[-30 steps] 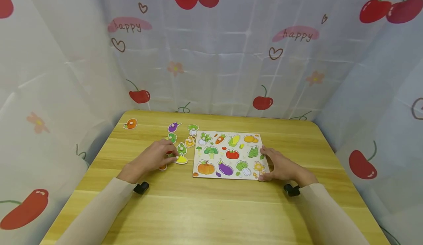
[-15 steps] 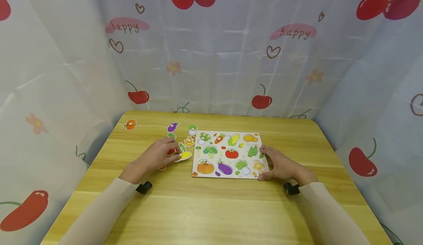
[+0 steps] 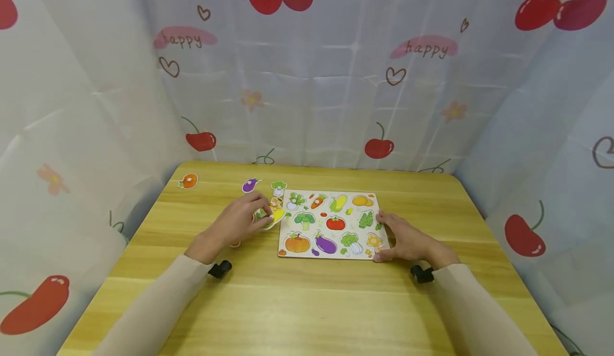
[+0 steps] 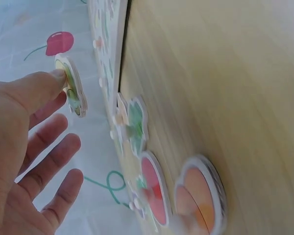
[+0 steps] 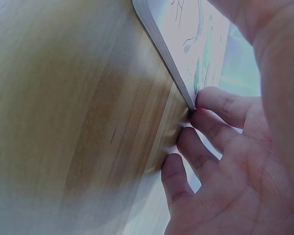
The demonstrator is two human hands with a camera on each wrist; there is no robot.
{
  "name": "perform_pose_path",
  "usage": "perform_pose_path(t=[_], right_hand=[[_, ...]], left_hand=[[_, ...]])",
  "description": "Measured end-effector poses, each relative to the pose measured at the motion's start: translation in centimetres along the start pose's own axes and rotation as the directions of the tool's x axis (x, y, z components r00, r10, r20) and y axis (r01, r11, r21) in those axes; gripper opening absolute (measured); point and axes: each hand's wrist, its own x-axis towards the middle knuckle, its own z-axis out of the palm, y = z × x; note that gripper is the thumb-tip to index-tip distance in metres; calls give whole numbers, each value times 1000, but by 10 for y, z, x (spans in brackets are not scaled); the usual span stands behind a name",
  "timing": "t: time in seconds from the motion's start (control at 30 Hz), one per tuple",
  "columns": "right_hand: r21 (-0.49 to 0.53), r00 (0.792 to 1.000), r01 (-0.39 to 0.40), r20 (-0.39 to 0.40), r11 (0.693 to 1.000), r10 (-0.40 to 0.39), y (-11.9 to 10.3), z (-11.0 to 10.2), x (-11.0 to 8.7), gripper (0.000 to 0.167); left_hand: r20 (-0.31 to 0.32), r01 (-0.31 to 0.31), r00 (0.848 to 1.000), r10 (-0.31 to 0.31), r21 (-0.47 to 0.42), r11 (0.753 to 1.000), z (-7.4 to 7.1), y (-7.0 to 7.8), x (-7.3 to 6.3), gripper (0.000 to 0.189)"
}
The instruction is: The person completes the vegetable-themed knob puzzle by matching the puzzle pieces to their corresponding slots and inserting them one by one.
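Note:
In the head view my left hand (image 3: 240, 218) pinches a yellow corn puzzle piece (image 3: 277, 217) between thumb and index finger, lifted and tilted beside the puzzle board's left edge. The left wrist view shows the same corn piece (image 4: 72, 85) with green on it; the other fingers spread loosely. The vegetable puzzle board (image 3: 314, 239) lies flat on the table. My right hand (image 3: 408, 240) grips its right side, thumb at the front corner and fingertips along the edge. In the right wrist view, fingertips (image 5: 206, 98) touch the board's edge.
Left of the board lie an eggplant piece (image 3: 250, 185), a cabbage piece (image 3: 279, 188) and several others partly under my left hand. An orange pumpkin-like piece (image 3: 188, 180) lies apart at far left. Curtains (image 3: 307, 121) stand behind and beside the wooden table (image 3: 307, 302).
My left hand has picked the corn piece up off the table and carried it right and away from me, to the board's left edge. The right hand stays on the board.

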Motion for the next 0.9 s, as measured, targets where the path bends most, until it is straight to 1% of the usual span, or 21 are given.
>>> perform_pose_path(t=[0.1,0.23,0.37,0.63,0.73,0.9], right_hand=[[1,1000,2,-1,1000,-2,0,0,0,128],[5,1000,-3,2,1000,3,-2,0,0,127],[-4,1000,1,2,1000,-1,-3,-1,-1,127],[3,1000,-7,6,1000,7,-4,0,0,128],[1,1000,-7,9,1000,7,-5,-1,0,127],[-1,1000,-11,9,1000,11,-5,-1,-1,127]], left_hand=[[-5,3,1000,-2,6,1000,2,4,5,13],[5,31,1000,-31,6,1000,6,10,12,14],[4,42,999,-42,-19,999,10,16,21,14],[-14,20,1000,-20,-59,998,23,26,38,13],[-11,24,1000,-25,-74,997,27,29,42,13],[4,56,998,-56,-80,995,32,35,50,14]])
